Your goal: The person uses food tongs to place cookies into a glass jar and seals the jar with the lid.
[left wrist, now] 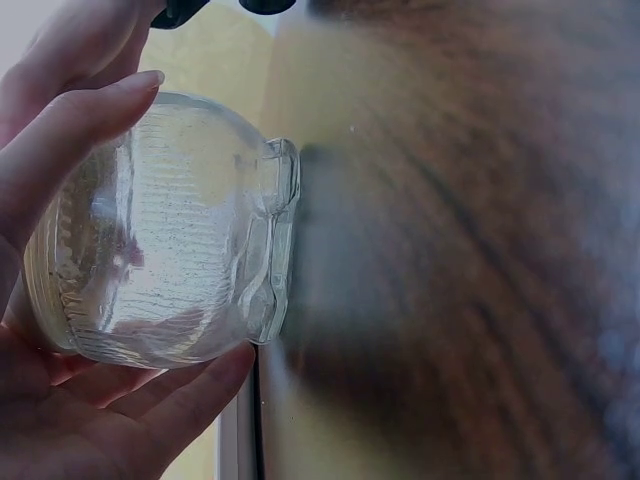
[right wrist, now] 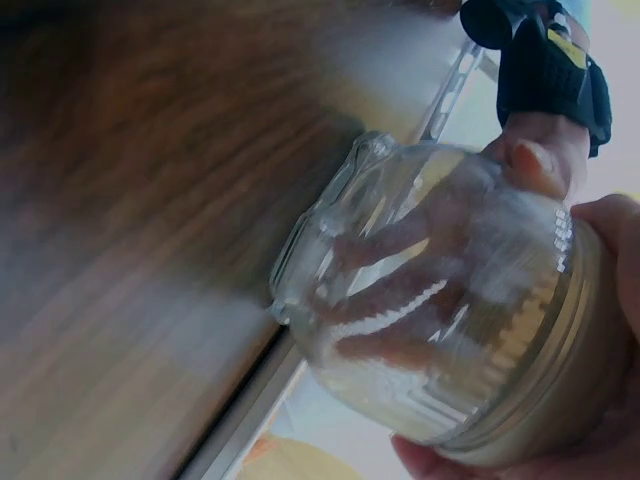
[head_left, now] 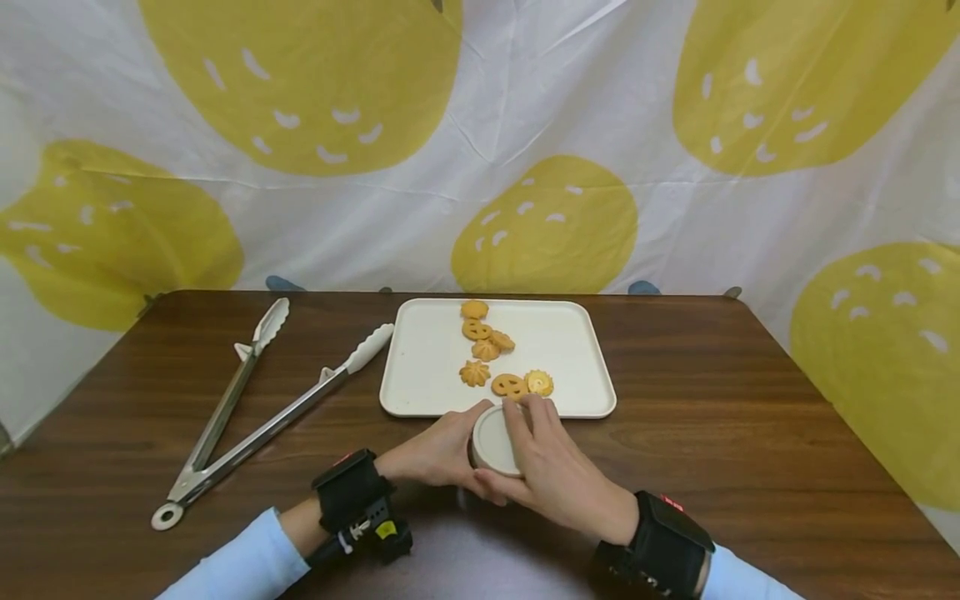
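A clear ribbed glass jar with a pale lid stands upright at the near edge of the white tray. My left hand grips the jar's side, its fingers and thumb curled round the glass. From the right, my right hand holds the lid by its rim, fingers on the far side and thumb on the near side. Through the glass the left hand's fingers show in the right wrist view. The jar's foot is close over the wooden table.
Several cookies lie on the white tray beyond the jar. Long metal tongs with pale tips lie spread at the left, one tip close to the tray. A lemon-print cloth hangs behind the brown table.
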Available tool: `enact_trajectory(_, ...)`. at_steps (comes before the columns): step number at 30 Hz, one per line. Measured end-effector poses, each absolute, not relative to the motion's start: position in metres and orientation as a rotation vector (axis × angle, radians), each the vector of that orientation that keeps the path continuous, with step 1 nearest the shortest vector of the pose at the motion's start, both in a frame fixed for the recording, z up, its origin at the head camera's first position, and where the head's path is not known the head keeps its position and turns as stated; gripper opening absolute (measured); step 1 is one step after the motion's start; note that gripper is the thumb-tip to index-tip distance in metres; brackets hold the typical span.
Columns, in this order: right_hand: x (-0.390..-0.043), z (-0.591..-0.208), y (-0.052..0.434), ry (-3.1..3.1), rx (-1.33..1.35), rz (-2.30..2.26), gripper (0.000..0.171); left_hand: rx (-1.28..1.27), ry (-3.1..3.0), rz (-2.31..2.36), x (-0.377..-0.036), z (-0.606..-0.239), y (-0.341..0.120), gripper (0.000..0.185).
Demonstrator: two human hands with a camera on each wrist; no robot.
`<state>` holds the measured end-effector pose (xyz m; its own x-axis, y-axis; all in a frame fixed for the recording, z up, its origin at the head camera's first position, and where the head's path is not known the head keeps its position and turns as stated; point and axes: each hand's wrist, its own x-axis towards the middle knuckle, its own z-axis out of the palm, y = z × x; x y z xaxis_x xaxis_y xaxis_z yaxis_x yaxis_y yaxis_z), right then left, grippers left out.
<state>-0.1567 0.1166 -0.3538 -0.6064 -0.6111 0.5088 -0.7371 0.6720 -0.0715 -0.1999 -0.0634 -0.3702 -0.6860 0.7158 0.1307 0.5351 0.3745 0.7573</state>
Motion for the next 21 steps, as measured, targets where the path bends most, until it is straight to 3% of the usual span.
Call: enact_trajectory(21, -0.174, -0.352, 0.130, -2.533, 1.228, 0.653, 0.075, 1.111, 2.409, 1.229, -0.199, -0.372, -0.065, 0.085)
